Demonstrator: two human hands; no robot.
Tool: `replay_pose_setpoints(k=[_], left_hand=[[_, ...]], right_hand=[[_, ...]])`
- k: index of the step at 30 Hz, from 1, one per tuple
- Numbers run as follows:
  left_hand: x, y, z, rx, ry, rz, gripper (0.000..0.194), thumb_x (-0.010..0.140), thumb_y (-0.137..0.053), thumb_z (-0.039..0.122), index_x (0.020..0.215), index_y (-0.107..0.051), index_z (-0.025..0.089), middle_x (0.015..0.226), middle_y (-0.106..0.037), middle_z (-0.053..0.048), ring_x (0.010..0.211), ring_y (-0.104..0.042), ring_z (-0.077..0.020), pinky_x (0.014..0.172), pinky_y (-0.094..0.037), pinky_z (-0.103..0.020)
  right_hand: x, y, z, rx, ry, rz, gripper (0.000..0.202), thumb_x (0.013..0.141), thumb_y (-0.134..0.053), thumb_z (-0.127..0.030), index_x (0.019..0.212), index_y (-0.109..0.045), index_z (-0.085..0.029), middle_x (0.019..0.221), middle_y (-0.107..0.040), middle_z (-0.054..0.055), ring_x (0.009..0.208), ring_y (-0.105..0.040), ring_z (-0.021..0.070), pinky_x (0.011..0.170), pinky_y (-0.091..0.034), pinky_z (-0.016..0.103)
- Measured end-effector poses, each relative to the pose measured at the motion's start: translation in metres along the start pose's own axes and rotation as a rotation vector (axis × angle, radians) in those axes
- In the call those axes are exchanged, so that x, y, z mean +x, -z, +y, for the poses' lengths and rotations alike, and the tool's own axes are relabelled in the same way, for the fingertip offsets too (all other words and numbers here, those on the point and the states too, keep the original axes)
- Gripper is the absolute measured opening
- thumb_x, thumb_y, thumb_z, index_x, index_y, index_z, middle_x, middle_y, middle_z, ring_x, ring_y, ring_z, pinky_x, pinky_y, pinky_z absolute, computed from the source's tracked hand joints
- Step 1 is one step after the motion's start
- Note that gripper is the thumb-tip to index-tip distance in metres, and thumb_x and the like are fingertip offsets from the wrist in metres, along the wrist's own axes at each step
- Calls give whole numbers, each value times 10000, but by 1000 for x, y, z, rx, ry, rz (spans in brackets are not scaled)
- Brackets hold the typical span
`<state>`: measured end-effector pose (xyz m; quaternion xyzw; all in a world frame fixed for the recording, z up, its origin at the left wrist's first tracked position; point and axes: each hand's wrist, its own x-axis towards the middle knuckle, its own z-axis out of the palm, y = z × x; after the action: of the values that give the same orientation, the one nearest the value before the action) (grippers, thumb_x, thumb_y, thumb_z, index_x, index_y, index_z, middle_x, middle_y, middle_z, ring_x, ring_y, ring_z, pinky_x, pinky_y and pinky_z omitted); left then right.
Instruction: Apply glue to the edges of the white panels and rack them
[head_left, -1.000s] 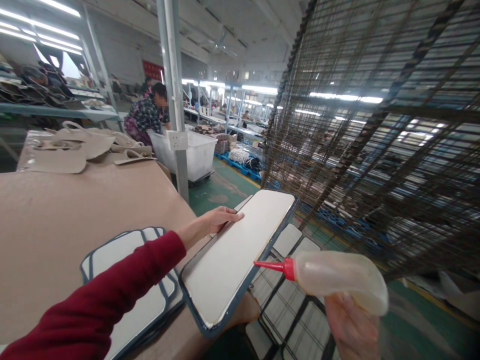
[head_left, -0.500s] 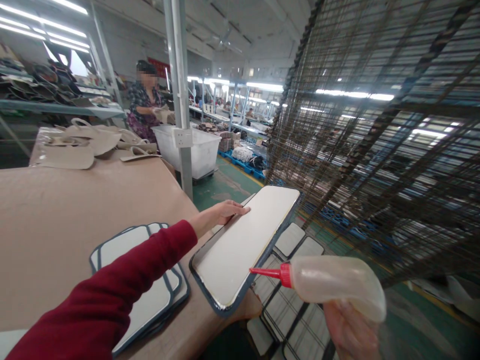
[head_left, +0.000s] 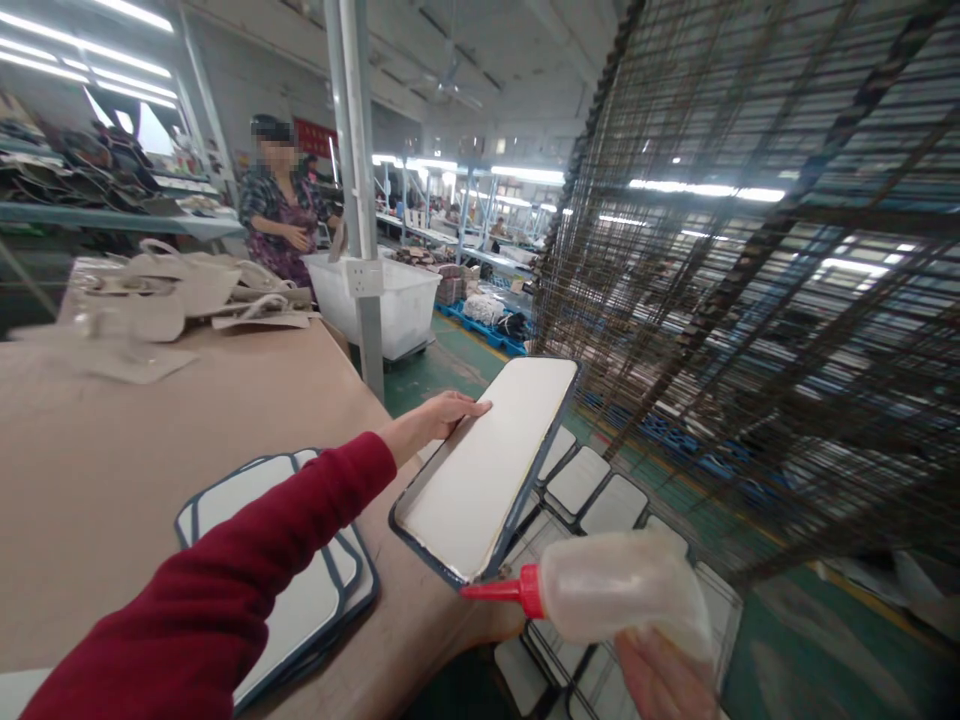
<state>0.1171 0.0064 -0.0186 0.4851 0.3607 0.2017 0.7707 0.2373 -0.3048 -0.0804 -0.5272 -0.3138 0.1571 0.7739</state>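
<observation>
A white rounded-corner panel with a dark blue border [head_left: 487,460] is gripped along its left edge by my left hand [head_left: 442,415], thumb on its face. It is tilted over the table's edge, and a shiny line runs along its border. My right hand [head_left: 664,670] is closed around a translucent squeeze bottle [head_left: 607,585] with a red cap and pointed nozzle. The nozzle tip is at the panel's near bottom corner; whether it touches I cannot tell. Partly behind my left sleeve lies a stack of similar panels [head_left: 292,610] on the table.
The brown-covered table [head_left: 247,390] carries beige fabric pieces [head_left: 180,290] at its far end. More bordered panels [head_left: 577,480] lie on a low wire rack to the right. A tall wire rack [head_left: 735,270] leans beyond. A post [head_left: 367,340], a white bin [head_left: 405,300] and a co-worker [head_left: 281,220] stand behind.
The bottle has moved left and down, its nozzle passing from the panel's right edge to its bottom corner. The panel has shifted slightly. A blurred fabric piece appears at the table's far left.
</observation>
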Motion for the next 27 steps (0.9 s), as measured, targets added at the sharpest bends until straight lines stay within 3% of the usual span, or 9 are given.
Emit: replay_pose_setpoints(k=[2,4,7,10,16,20,27], left_hand=[[1,1,0,-4,-25,27,339,511,-906,261,675,-648,117,608,-712,-72,542,-668,-208,560,-564,-315],[0,2,-1,-1,-40,36,350,493,-912,273,663,-649,117,609,-714,-77,541,-667,-209,555,-559,-312],[-4,1,-4,5,-48,23,381,452,-923,294,658,-654,120,642,-726,-88,551,-674,-218,557,-554,-313],[-7,-1,-5,21,-62,-17,408,430,-925,322,673,-669,116,663,-733,-94,553,-675,-220,562,-549,-317],[-11,-4,-5,46,-85,-101,472,412,-921,352,743,-705,94,702,-743,-115,556,-674,-220,546,-548,-316],[-14,-5,-2,48,-81,-107,510,404,-923,356,780,-713,83,707,-744,-116,549,-672,-217,537,-548,-312],[-13,-8,0,35,-58,-63,409,426,-920,303,696,-691,97,675,-735,-105,554,-668,-214,569,-550,-319]], right_hand=[[5,-5,-7,16,-14,43,441,596,-839,-430,964,-684,-244,741,-699,41,788,-684,254,676,-599,370],[19,-10,-19,81,36,169,384,596,-842,-409,924,-694,-273,767,-708,30,829,-682,241,664,-598,333],[50,-18,-42,208,188,321,451,606,-844,-383,1018,-681,-302,946,-714,3,1002,-642,210,794,-568,293],[77,-24,-58,183,287,219,495,623,-839,-321,1083,-660,-294,1057,-689,0,1040,-617,214,894,-522,343],[98,-17,-52,185,363,147,446,585,-845,-206,1002,-692,-239,902,-687,-11,822,-623,153,811,-520,287],[98,-7,-42,106,339,163,424,585,-848,-186,979,-692,-214,857,-687,-5,774,-625,139,780,-503,255],[76,-2,-31,64,180,130,527,566,-842,-239,1061,-665,-196,912,-691,58,799,-657,213,747,-539,336]])
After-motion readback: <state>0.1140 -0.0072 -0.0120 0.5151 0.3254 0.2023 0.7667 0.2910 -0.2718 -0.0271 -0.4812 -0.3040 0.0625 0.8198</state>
